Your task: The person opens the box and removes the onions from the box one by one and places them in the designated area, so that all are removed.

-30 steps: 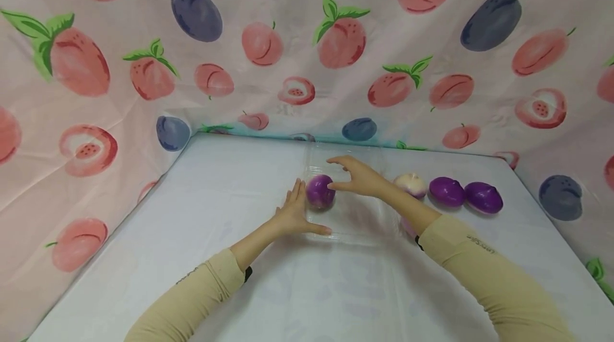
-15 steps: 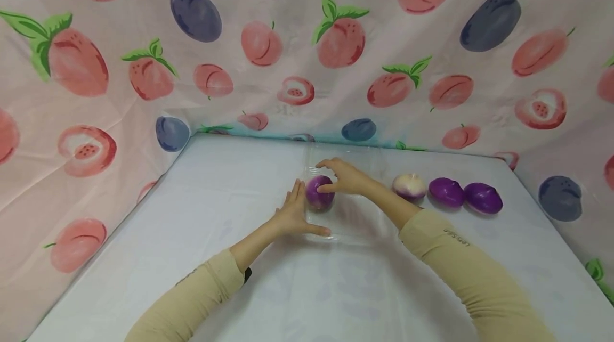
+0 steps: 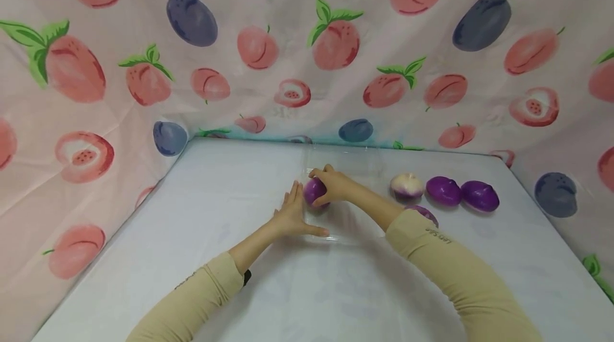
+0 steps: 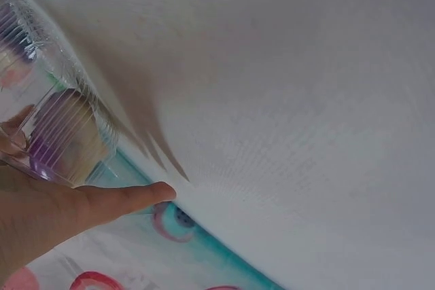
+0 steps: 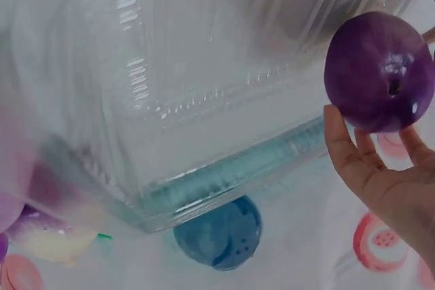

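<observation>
A round purple onion (image 3: pixel 314 192) sits in the left part of a clear plastic container (image 3: pixel 354 222). My right hand (image 3: pixel 339 185) holds this onion, with thumb and fingers around it. The right wrist view shows the onion (image 5: pixel 377 66) close up, smooth and dark purple with a small dark spot. My left hand (image 3: pixel 290 220) rests against the container's left side, its fingers straight and thumb spread along the front edge. In the left wrist view, the ribbed clear wall (image 4: pixel 68 130) stands beside the left hand, and a purple and pale shape shows through it.
Right of the container lie a white and purple onion (image 3: pixel 406 186) and two purple ones, the nearer (image 3: pixel 443 191) and the farther right (image 3: pixel 480 196). Another purple one (image 3: pixel 424 214) is partly hidden by the right sleeve. A fruit-print cloth (image 3: pixel 283 59) hangs behind the white table.
My right hand has moved left and slightly down, from open above the onion to gripping it. The left hand stays at the container's side. The head view has shifted slightly.
</observation>
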A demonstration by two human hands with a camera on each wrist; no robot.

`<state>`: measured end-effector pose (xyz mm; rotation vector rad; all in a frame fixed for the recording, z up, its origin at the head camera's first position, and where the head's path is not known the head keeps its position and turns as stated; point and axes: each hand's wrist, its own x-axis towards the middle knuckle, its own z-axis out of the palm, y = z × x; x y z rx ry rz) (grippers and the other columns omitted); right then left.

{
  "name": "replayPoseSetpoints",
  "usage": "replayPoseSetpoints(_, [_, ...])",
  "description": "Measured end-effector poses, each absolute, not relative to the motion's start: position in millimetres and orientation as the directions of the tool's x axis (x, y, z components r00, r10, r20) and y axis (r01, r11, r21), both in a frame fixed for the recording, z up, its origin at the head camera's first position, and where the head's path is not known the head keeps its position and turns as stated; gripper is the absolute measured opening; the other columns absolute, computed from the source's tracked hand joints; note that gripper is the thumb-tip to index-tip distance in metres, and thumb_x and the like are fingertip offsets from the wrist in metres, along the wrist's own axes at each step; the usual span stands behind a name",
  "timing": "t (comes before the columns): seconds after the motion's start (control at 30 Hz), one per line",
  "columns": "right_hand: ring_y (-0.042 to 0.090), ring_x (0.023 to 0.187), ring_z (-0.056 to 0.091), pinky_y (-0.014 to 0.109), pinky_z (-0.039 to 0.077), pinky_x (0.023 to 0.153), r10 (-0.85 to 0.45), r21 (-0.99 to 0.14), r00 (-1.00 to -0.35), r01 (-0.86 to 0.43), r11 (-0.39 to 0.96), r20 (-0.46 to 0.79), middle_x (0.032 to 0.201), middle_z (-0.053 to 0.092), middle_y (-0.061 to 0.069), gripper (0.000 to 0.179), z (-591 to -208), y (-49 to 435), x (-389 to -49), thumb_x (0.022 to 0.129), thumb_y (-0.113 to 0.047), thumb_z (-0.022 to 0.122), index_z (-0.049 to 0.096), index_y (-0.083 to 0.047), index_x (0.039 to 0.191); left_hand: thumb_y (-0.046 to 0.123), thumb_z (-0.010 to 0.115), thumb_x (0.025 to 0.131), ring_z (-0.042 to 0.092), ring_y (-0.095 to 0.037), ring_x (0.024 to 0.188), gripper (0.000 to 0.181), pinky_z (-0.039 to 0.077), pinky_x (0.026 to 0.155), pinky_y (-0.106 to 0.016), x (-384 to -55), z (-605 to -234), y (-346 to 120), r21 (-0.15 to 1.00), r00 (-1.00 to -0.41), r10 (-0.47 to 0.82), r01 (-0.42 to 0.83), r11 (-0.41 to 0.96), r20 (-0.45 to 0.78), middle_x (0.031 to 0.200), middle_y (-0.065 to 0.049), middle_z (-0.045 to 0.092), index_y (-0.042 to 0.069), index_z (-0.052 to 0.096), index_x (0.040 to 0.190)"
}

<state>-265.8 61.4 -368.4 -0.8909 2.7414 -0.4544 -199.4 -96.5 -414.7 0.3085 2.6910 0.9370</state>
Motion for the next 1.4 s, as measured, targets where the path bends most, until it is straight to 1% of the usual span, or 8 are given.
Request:
replayPoseSetpoints(0.23, [0.04,0.107,0.059,0.047,0.05,0.093,-0.58,-0.387,-0.81,-0.509,0.769,-0.087,0.119,0.046,0.024,0.064,-375.3,55.5,-261.0,0.077,-0.023,0.079,0.046,-0.005,0.129,0.057,0.079,0.064,-0.003,-0.047,0.143,0.133,0.013,0.099,-0.078,-198.7,-414.6,-95.0,0.629,-0.942,0.283,0.11,0.769,-0.181,0.158,-0.015,-0.014,0.002,-0.006,0.15])
replayPoseSetpoints(0.37, [0.039,0.104,0.06,0.045,0.052,0.09,-0.596,-0.39,-0.799,-0.524,0.757,-0.083,0.118,0.045,0.023,0.058,-375.2,54.0,-257.0,0.077,-0.019,0.078,0.046,-0.005,0.123,0.057,0.079,0.065,-0.004,-0.046,0.143,0.132,0.013,0.1,-0.077,-198.1,-413.0,-93.3,0.619,-0.942,0.278,0.106,0.778,-0.188,0.158,-0.014,-0.014,0.002,-0.006,0.15])
replayPoseSetpoints(0.53, [0.039,0.099,0.061,0.043,0.054,0.085,-0.615,-0.368,-0.782,-0.546,0.753,-0.098,0.117,0.044,0.023,0.055,-372.4,53.6,-252.9,0.076,-0.016,0.079,0.046,-0.005,0.119,0.057,0.078,0.066,-0.005,-0.046,0.143,0.131,0.012,0.1,-0.077,-198.3,-413.3,-93.2,0.611,-0.941,0.275,0.1,0.785,-0.199,0.158,-0.014,-0.014,0.001,-0.006,0.15])
replayPoseSetpoints(0.73, [0.039,0.099,0.062,0.042,0.054,0.085,-0.629,-0.373,-0.773,-0.563,0.738,-0.077,0.115,0.045,0.023,0.056,-371.5,56.5,-250.8,0.077,-0.017,0.078,0.045,-0.004,0.12,0.059,0.077,0.065,-0.006,-0.046,0.143,0.132,0.013,0.099,-0.078,-198.2,-414.8,-94.5,0.597,-0.94,0.271,0.098,0.796,-0.208,0.158,-0.014,-0.014,0.0,-0.006,0.15])
replayPoseSetpoints(0.97, [0.038,0.104,0.06,0.043,0.052,0.089,-0.62,-0.347,-0.782,-0.565,0.748,-0.064,0.118,0.044,0.023,0.066,-365.4,63.5,-247.5,0.077,-0.019,0.078,0.046,-0.002,0.132,0.06,0.078,0.063,-0.008,-0.046,0.143,0.135,0.011,0.099,-0.078,-199.2,-411.0,-95.5,0.602,-0.941,0.271,0.1,0.792,-0.201,0.158,-0.014,-0.015,0.002,-0.008,0.15])
replayPoseSetpoints(1.13, [0.037,0.101,0.06,0.043,0.053,0.088,-0.621,-0.345,-0.784,-0.581,0.738,-0.009,0.114,0.045,0.023,0.063,-359.7,71.1,-244.1,0.076,-0.019,0.079,0.048,-0.001,0.128,0.06,0.078,0.063,-0.009,-0.044,0.143,0.135,0.012,0.1,-0.077,-200.0,-409.8,-95.3,0.586,-0.942,0.262,0.095,0.804,-0.208,0.158,-0.013,-0.014,0.002,-0.008,0.15])
replayPoseSetpoints(1.27, [0.04,0.101,0.06,0.047,0.053,0.088,-0.624,-0.351,-0.78,-0.597,0.721,0.046,0.115,0.045,0.025,0.063,-358.0,80.0,-240.3,0.074,-0.018,0.079,0.048,0.0,0.126,0.061,0.078,0.063,-0.009,-0.044,0.143,0.135,0.012,0.102,-0.076,-199.9,-411.0,-94.5,0.578,-0.941,0.262,0.094,0.811,-0.214,0.158,-0.013,-0.014,0.001,-0.007,0.15])
replayPoseSetpoints(1.4, [0.04,0.102,0.06,0.048,0.052,0.087,-0.618,-0.352,-0.784,-0.597,0.721,0.065,0.117,0.048,0.026,0.064,-356.7,87.9,-237.0,0.073,-0.019,0.08,0.048,0.001,0.126,0.061,0.078,0.063,-0.01,-0.042,0.144,0.136,0.011,0.103,-0.074,-200.7,-411.5,-94.3,0.576,-0.943,0.256,0.09,0.812,-0.213,0.158,-0.012,-0.015,0.003,-0.008,0.15])
